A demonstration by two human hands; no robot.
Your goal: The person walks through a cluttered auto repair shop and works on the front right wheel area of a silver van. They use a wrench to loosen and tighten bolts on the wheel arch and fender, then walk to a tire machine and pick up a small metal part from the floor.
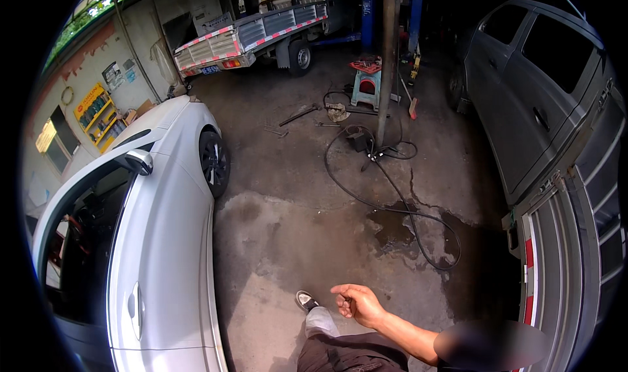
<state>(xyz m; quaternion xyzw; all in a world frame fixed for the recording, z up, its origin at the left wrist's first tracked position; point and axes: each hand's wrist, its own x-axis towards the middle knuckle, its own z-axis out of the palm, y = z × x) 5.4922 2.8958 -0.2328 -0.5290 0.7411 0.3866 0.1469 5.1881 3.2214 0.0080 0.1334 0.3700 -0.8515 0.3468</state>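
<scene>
My right hand [358,305] is held in front of my body over the concrete floor [281,241]. Its index finger points to the left, and the other fingers are loosely curled and apart from it. I see nothing held in it, though a dark gap between the fingers is hard to read. Below it are my dark trousers [347,354] and one shoe [305,300]. My left hand is out of view. Closest on the left stands a white car [173,241], its side mirror [139,161] folded outward; the hand does not touch it.
A black cable [418,213] loops across the floor from a post [386,64]. Tools, including a long bar [299,115], lie farther off near a stool [366,87]. A flatbed truck [248,38] stands behind. On the right are a grey pickup [517,104] and wet patches [392,231].
</scene>
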